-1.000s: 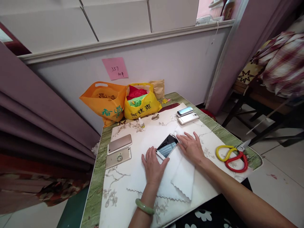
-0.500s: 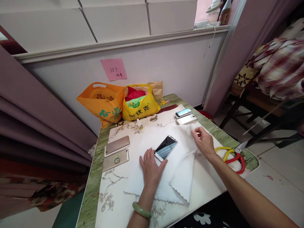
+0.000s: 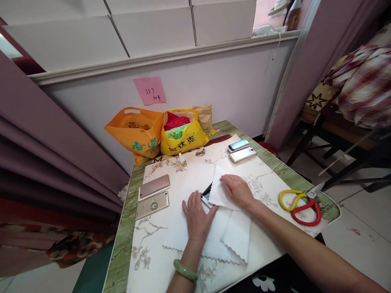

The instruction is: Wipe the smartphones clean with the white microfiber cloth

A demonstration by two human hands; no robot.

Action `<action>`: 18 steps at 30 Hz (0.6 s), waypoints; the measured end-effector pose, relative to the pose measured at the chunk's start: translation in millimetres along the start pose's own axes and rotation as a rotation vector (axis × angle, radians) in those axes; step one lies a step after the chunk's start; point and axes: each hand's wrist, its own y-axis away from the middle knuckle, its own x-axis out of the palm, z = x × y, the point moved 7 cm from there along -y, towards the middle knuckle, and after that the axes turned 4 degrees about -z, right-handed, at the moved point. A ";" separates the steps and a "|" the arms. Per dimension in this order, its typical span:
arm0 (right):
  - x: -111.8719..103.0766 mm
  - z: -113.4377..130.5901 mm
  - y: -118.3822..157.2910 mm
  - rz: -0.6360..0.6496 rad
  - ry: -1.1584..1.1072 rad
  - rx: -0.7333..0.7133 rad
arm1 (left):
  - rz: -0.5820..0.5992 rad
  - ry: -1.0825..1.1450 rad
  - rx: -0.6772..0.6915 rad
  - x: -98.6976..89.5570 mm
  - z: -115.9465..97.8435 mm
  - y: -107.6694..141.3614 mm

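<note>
A white cloth (image 3: 186, 236) with zigzag-cut edges lies spread on the table under a smartphone. Only the lower end and a dark sliver of the smartphone (image 3: 206, 199) show; a folded flap of the cloth covers the rest. My left hand (image 3: 198, 217), with a green bangle on its wrist, holds the phone's lower end, fingers on one side and thumb on the other. My right hand (image 3: 237, 190) is closed on the folded-over flap above the phone, its fingertips partly hidden. Another fold of cloth lies near the front right.
Two phones lie at left, a rose-gold phone (image 3: 154, 187) and a gold phone (image 3: 152, 204). Two more, a dark phone (image 3: 238, 145) and a white phone (image 3: 242, 155), lie back right. Scissors (image 3: 301, 203), a small bottle (image 3: 182, 159), an orange bag (image 3: 137, 134) and a yellow bag (image 3: 183, 140) surround the cloth.
My right hand has moved left and brought the cloth's corner over the phone, covering most of its screen. My left hand stays at the phone's lower end.
</note>
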 end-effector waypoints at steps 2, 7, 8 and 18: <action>17.5 20.0 10.4 0.116 -0.028 -0.207 | -0.011 0.013 -0.011 -0.8 1.2 -0.2; 36.1 23.3 20.2 0.197 0.022 -0.241 | -0.027 0.069 -0.038 -7.1 2.6 0.0; 37.2 16.7 18.3 0.193 0.057 -0.193 | -0.023 0.078 -0.037 -8.2 2.1 0.2; 39.9 61.4 37.5 0.502 -0.122 -0.453 | 0.048 0.083 -0.016 -2.7 5.3 2.8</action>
